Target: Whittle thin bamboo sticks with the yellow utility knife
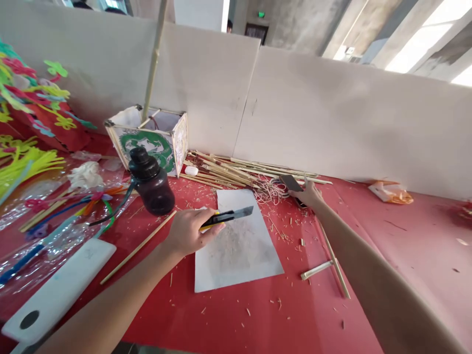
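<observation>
Black smartphone, long axis running eleven-to-five, is lying at two o'clock from your left hand, which is gripping a utility knife; your nearer right hand is touching the smartphone, grip unclear.

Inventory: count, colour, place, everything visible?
table: 1, red, underneath
panels: 2, whitish, behind table
sheet: 1, grey, centre
utility knife: 1, black-yellow, over sheet
sticks: many, tan, mostly rear
shavings: many, tan, scattered
string tangle: 1, whitish, by sticks
phone: 1, dark, beside string
case: 1, white, by sticks
box: 1, white-green, rear left
pole: 1, tan, in box
bottle: 1, dark, before box
slab: 1, white, near left
craft flowers: several, multicoloured, left
plastic film: uncounted, clear, left
wrapper: 1, orange-white, right
left hand: 1, holding knife
right hand: 1, at phone
</observation>
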`<action>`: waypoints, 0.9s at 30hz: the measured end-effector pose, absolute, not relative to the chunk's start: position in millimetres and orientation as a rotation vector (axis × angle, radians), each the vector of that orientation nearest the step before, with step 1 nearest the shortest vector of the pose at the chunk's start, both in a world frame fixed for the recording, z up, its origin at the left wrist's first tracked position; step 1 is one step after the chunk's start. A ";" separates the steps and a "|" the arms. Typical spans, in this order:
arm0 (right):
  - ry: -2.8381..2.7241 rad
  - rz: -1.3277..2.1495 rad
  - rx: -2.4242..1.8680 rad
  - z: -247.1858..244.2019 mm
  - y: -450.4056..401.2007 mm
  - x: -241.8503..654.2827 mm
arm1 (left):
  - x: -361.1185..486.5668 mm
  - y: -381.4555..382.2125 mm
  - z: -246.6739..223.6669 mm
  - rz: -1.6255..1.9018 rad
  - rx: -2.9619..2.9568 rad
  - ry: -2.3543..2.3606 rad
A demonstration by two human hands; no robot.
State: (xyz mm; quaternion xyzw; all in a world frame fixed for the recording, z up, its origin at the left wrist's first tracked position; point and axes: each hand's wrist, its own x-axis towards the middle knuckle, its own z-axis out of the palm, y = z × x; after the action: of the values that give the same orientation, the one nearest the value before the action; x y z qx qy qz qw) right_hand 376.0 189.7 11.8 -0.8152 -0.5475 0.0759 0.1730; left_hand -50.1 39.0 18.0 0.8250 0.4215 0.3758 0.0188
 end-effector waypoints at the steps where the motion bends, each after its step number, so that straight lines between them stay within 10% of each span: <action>1: -1.586 0.251 -2.317 7.5 194.5 381.4 | -49.6 39.0 17.2 1.147 2.569 1.295; 16: -1.348 0.089 -2.100 29.3 152.1 321.1 | -47.6 43.9 15.1 1.084 2.619 1.282; 27: -0.898 1.670 -0.959 14.3 14.0 155.0 | -54.4 48.9 8.9 0.963 2.659 1.324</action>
State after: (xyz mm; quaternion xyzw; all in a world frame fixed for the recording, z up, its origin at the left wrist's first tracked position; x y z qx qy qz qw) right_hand 155.0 14.0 14.3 -0.3941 -0.3692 0.6865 0.4869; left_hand -54.4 48.9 8.9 0.8516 0.4239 0.3083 0.0095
